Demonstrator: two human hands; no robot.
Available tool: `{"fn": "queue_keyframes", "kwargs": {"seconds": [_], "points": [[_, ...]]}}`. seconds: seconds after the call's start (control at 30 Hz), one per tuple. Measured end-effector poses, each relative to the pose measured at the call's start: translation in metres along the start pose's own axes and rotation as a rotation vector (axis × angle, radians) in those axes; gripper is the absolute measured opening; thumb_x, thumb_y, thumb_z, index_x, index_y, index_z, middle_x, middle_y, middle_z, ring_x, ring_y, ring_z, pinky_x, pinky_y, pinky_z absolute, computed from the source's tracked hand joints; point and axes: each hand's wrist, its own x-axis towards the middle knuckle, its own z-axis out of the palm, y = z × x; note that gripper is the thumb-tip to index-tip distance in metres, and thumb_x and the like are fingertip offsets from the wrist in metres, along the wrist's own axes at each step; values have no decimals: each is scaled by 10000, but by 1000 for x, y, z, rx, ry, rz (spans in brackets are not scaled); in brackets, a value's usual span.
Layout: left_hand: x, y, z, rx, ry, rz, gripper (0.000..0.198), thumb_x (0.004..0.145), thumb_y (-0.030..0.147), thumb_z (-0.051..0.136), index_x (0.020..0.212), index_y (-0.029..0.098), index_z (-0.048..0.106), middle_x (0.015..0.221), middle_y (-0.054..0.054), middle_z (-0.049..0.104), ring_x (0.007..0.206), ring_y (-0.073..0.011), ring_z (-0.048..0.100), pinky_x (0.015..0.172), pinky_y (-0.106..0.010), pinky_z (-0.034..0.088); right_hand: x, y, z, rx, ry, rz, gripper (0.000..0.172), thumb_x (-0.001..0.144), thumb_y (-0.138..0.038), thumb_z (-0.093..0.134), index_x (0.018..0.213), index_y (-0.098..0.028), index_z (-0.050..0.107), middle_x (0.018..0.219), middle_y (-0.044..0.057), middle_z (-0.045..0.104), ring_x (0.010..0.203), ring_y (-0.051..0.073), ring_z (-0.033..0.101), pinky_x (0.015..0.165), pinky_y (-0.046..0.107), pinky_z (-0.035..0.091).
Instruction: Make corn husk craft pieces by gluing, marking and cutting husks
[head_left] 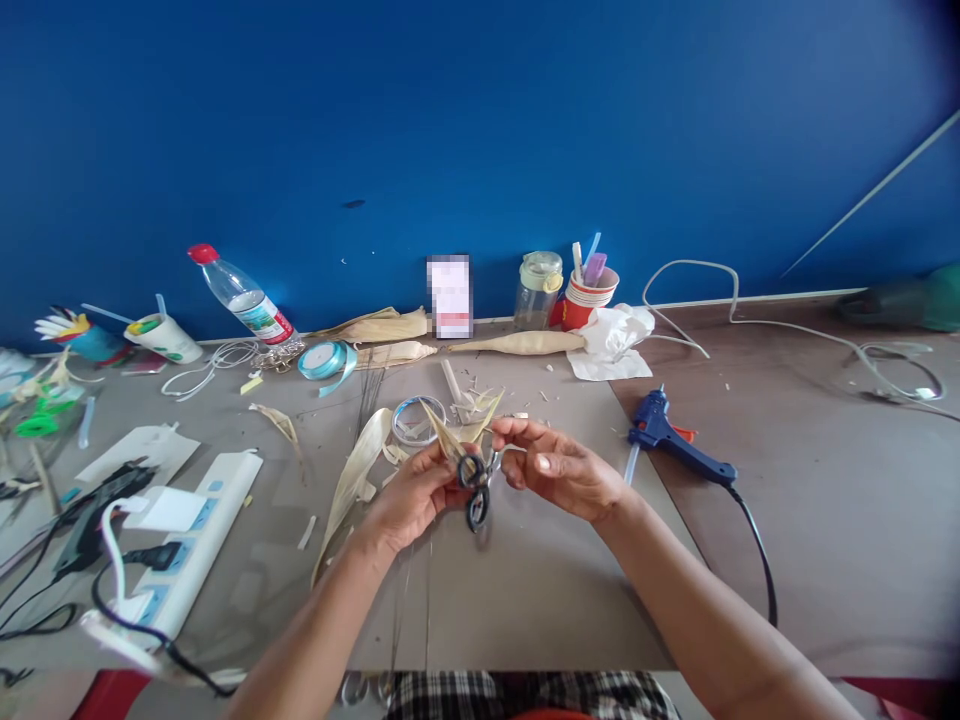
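My left hand (422,492) is closed around the base of a dried corn husk piece (452,436), whose pointed leaves spread upward. Black-handled scissors (475,492) are in front of the husk, between my two hands, with their finger loops toward me. On the right, my right hand (553,464) has its fingers curled beside the scissors and the husk; whether it grips anything is too unclear to tell. A long pale husk (359,474) lies left of my left hand, and a roll of clear tape (418,420) is just behind.
A blue glue gun (675,440) rests on the right with its cord. A white power strip (214,530) with plugs lies left. Along the wall stand a bottle (244,297), a glass jar (538,290) and a red cup (589,300); a blue ribbon roll (322,360) is nearer.
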Motion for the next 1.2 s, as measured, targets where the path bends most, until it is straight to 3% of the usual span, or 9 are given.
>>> {"fn": "queue_keyframes", "kwargs": {"seconds": [0.2, 0.37, 0.47, 0.53, 0.7, 0.93, 1.07, 1.13, 1.2], "points": [[-4, 0, 0, -16, -132, -32, 348, 780, 274, 679, 1101, 144, 656, 941, -105, 691, 792, -207, 665, 772, -398, 543, -3, -2, 18, -562, 101, 85, 478, 744, -328, 687, 1189, -203, 565, 1007, 57, 574, 649, 95, 458, 579, 239, 380], [-2, -5, -3, 55, -73, -27, 228, 769, 282, 694, 932, 124, 686, 846, -86, 691, 734, -167, 650, 751, -332, 537, -14, -19, 23, -1296, 417, 56, 212, 801, -304, 560, 971, -204, 637, 802, 24, 580, 672, 140, 514, 646, 281, 400], [-1, -5, -4, 75, -25, -26, 214, 734, 289, 723, 871, 131, 678, 782, -67, 688, 672, -155, 644, 706, -307, 532, -22, -26, 28, -1580, 289, 375, 277, 776, -404, 586, 957, -200, 638, 720, 32, 625, 638, 180, 565, 605, 291, 376], [-2, -5, -4, 86, -10, -21, 204, 731, 292, 724, 848, 133, 673, 724, -53, 679, 651, -152, 642, 699, -304, 530, -24, -22, 35, -1752, 195, 485, 385, 734, -432, 621, 1016, -172, 615, 829, 88, 658, 734, 246, 617, 615, 308, 377], [-2, -6, -5, 108, -4, -9, 181, 753, 290, 703, 841, 136, 669, 678, -44, 672, 649, -149, 638, 712, -302, 525, -21, -2, 46, -1946, 56, 430, 307, 730, -253, 551, 1015, -141, 561, 996, 139, 621, 837, 273, 628, 658, 317, 384], [0, -6, -6, 89, 3, -13, 155, 741, 274, 713, 820, 144, 683, 695, -41, 673, 637, -140, 617, 690, -285, 525, -19, -13, 8, -1951, 306, 318, 238, 723, -115, 456, 952, -131, 518, 885, 122, 620, 843, 245, 588, 697, 319, 367], [-1, -2, -2, 97, 12, -15, 163, 731, 287, 720, 809, 145, 699, 676, -47, 669, 629, -145, 608, 691, -289, 520, -12, -23, -10, -1513, 633, 137, 254, 696, -169, 515, 948, -164, 484, 859, 63, 572, 782, 194, 542, 699, 313, 388], [-3, 1, 1, 92, -9, 5, 213, 713, 289, 733, 864, 141, 706, 782, -70, 691, 649, -150, 614, 693, -296, 515, -9, -23, -7, -1034, 535, 7, 306, 689, -200, 559, 977, -186, 459, 872, 34, 554, 764, 154, 529, 695, 289, 412], [-6, 3, 4, 72, -43, 43, 239, 694, 290, 743, 886, 154, 703, 925, -89, 695, 668, -158, 619, 714, -323, 513, -5, -17, 4, -576, 279, -64, 355, 688, -247, 626, 996, -201, 454, 906, 28, 550, 794, 136, 536, 686, 263, 426]]}}
